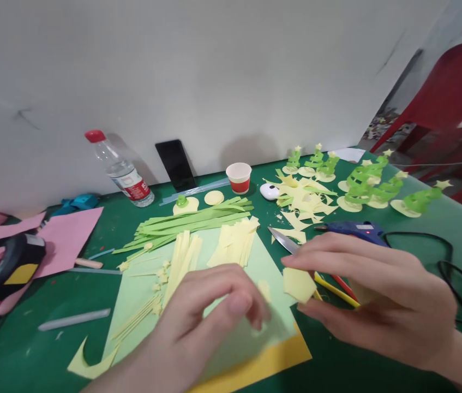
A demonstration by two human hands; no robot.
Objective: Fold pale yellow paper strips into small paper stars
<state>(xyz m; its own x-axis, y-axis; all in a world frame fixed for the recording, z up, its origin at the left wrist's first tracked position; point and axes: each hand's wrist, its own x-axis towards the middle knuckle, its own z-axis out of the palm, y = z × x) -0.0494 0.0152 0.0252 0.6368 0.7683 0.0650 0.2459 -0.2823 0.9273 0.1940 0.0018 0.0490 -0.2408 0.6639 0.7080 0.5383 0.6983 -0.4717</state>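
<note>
My right hand is closed, pinching a small pale yellow paper piece with several straight edges between thumb and fingers. My left hand hangs over a light green paper sheet, its fingers loosely curled and apart from the thumb, with nothing seen in them. Under my right hand lie scissors with a silver blade, partly covered. On the sheet rest pale yellow paper strips, more strips beside them, and several tiny folded paper stars with thin tails.
Green paper strips lie behind the sheet. A blue glue gun, paper scraps and spiral paper trees are at right. A paper cup, phone and water bottle stand by the wall; pink paper lies left.
</note>
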